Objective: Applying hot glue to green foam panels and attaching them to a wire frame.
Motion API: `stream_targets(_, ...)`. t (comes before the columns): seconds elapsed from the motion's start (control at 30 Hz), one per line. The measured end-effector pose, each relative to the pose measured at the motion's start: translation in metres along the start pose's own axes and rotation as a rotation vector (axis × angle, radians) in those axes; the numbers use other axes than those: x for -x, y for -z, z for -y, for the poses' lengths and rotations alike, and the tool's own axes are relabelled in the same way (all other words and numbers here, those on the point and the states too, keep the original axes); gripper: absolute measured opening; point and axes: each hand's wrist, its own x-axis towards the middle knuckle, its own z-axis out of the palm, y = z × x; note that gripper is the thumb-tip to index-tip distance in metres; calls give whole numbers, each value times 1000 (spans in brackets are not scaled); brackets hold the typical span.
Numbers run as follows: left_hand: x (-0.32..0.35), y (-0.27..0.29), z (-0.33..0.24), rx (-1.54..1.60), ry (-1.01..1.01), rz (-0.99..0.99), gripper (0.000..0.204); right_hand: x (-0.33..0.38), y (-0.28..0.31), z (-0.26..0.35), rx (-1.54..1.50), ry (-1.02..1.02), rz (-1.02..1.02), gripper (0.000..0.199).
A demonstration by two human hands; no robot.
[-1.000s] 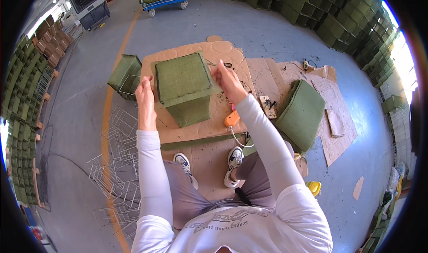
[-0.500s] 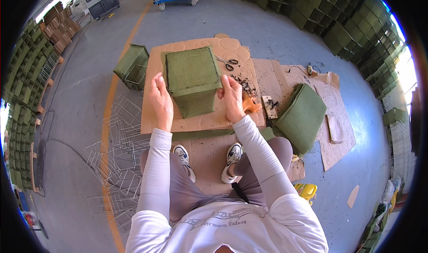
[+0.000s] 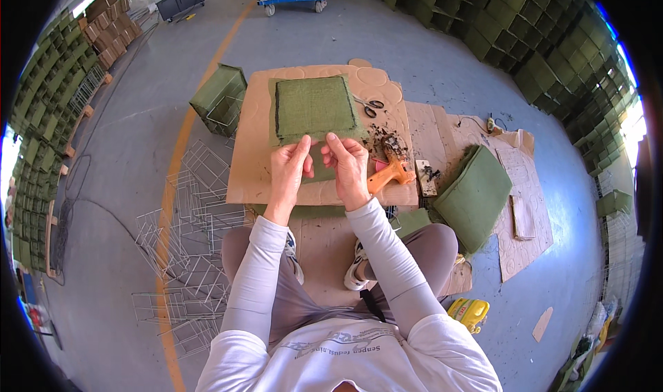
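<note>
A green felt-covered box [image 3: 314,108] lies on a brown cardboard sheet [image 3: 252,164] in front of me. My left hand [image 3: 289,170] and my right hand [image 3: 347,165] meet at its near edge, fingers pinching the green felt flap there. An orange glue gun [image 3: 389,176] lies just right of my right hand, beside a small pile of dark scraps [image 3: 387,143]. Scissors [image 3: 369,105] rest at the box's right side.
Another green-lined wire box [image 3: 219,96] stands to the left. Bare wire frames [image 3: 193,219] lie on the floor at my left. A stack of green felt pieces [image 3: 476,195] sits right, a yellow object [image 3: 468,312] by my right knee. Green boxes are stacked around the room.
The box now lies lower and flatter on the cardboard. My hands have moved from its two sides to its near edge and come close together.
</note>
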Motion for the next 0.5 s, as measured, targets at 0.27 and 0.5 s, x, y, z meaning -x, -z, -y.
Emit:
stream_targets(0.27,-5,-4,3,-50,-36,-33,32,-1,-3,-12,99,82,-102,21)
stream_targets(0.5,-3,-4,6,-147,-84,-46,35,3,4,-4,123,46,-70,28)
